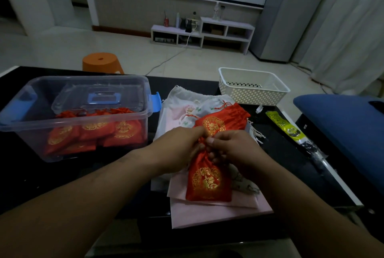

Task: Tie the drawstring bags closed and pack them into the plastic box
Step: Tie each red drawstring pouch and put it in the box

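Observation:
A red drawstring bag with a gold emblem (pixel 208 180) lies on a pile of pale cloth bags (pixel 220 212) at the table's centre. My left hand (pixel 178 149) and my right hand (pixel 230 147) both pinch its gathered neck and cord. Behind them lies another red bag (pixel 224 120), its mouth toward the right. The clear plastic box (pixel 68 120) with blue latches stands at the left. It holds several red bags (pixel 93 133), and its lid (pixel 97 97) leans inside.
A white perforated basket (pixel 252 87) stands at the back right of the black table (pixel 62 174). A green and black packet (pixel 291 131) lies along the right edge. A blue cushion (pixel 345 124) is at the right, an orange stool (pixel 101 63) beyond the table.

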